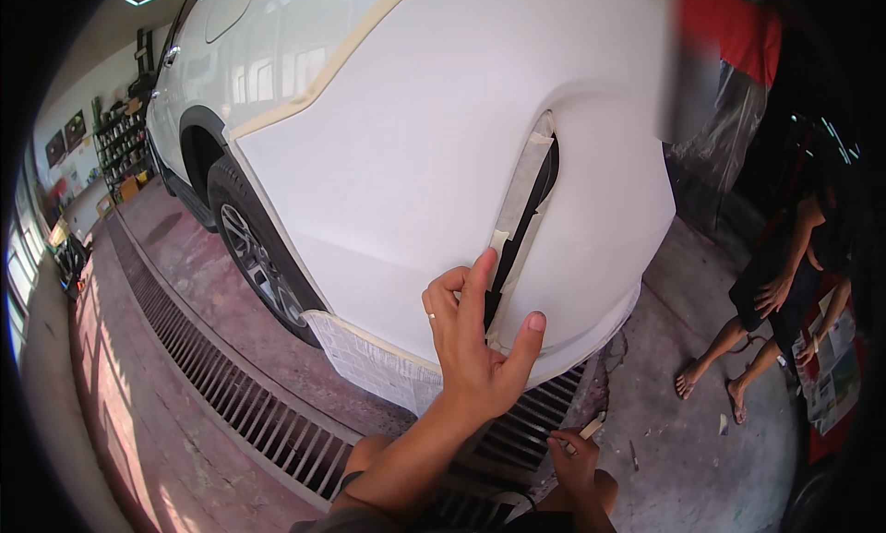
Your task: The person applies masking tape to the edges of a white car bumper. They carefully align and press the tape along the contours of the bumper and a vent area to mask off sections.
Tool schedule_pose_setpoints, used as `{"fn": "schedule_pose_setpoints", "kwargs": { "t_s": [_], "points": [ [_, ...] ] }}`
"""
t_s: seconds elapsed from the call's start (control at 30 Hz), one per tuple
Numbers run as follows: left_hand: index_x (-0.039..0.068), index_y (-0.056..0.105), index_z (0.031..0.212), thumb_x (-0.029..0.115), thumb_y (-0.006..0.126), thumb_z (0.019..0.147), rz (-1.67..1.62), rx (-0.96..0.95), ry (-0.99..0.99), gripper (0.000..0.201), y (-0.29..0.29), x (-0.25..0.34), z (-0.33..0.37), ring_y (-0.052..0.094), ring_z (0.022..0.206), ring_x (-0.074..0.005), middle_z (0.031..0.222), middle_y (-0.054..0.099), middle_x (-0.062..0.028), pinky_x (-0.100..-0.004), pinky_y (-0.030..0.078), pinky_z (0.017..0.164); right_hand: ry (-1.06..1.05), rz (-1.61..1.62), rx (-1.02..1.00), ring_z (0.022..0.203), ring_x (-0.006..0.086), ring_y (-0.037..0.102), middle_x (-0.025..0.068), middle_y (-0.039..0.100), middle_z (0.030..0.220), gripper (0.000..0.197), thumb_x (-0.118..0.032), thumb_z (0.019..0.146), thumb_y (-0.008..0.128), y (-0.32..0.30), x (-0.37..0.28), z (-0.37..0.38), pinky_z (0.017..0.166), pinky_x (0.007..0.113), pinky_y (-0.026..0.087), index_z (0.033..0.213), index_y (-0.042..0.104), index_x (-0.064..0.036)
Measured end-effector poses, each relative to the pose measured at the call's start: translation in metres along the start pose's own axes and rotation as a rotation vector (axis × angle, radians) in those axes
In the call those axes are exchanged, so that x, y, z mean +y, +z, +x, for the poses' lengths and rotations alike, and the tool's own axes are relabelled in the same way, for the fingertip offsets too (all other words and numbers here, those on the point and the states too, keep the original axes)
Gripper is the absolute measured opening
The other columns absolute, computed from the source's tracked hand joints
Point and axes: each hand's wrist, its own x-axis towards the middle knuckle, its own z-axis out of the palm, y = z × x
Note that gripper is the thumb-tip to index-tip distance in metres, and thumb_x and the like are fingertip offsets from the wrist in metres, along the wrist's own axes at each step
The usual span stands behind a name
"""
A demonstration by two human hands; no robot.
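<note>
- Nearest the lens, the person's left hand (480, 335) is reaching up from a bent forearm, fingers spread and unclenched, gripping nothing; the index fingertip is pressing on the lower end of a strip of beige paper masking tape (521, 196) while the thumb is resting lower on the panel, probably to steady the hand.
- Low by the knee, the right hand (574, 459) is closing around a small pale scrap, likely a torn piece of tape (591, 427); it is being held away from the panel, apparently in reserve.
- The tape strip is running along a narrow dark vertical slot (540, 196) in the glossy white rear bumper panel (415, 155) of a white car, edging the opening so the slot's border is being covered.
- More beige tape is tracing the curved seam (323, 76) between bumper and body, and a sheet of newspaper-like masking paper (369, 358) is hanging along the bumper's lower edge, shielding that part.
- The rear wheel with a grey alloy rim (254, 256) is sitting left of the bumper, on a reddish concrete floor.
- A long metal drain grate (231, 385) is running diagonally under the car.
- At right, another person (784, 293) is crouching barefoot well apart from the car, with printed paper sheets (831, 367) lying on the floor beside them.
- Shelves of supplies (120, 145) are standing against the far wall, too small to detail.
</note>
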Motion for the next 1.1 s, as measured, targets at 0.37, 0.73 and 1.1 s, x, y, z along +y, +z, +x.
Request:
{"fn": "schedule_pose_setpoints", "kwargs": {
  "t_s": [0.37,0.73,1.1],
  "points": [
    [0.0,0.065,0.151,0.022,0.086,0.092,0.051,-0.037,0.054,0.067,-0.004,0.006,0.022,0.048,0.109,-0.0297,0.118,0.054,-0.0162,-0.0419,0.04,0.098,0.041,0.066,-0.021,0.092,0.0309,0.08,0.0151,0.081,0.097,0.015,-0.006,0.087,0.089,0.003,-0.006,-0.015,0.084,0.039,0.06,0.101,0.083,-0.0028],
    [0.0,0.068,0.149,0.022,0.081,0.095,0.055,-0.096,0.03,0.059,-0.019,-0.006,0.012,0.048,0.113,-0.0258,0.118,0.056,-0.0131,-0.0396,0.04,0.103,0.085,0.053,-0.085,0.092,0.0302,0.081,0.0158,0.082,0.098,0.014,-0.009,0.091,0.087,0.01,-0.003,-0.023,0.084,0.039,0.062,0.103,0.083,-0.0022],
    [0.0,0.058,0.158,0.023,0.085,0.094,0.101,-0.088,0.054,0.073,-0.009,0.01,0.029,0.046,0.109,-0.0301,0.116,0.054,-0.0169,-0.042,0.041,0.096,0.104,0.03,-0.105,0.092,0.0311,0.082,0.0176,0.083,0.098,0.015,-0.008,0.091,0.087,0.008,-0.012,-0.025,0.084,0.039,0.062,0.105,0.083,-0.0013]
  ]
}}
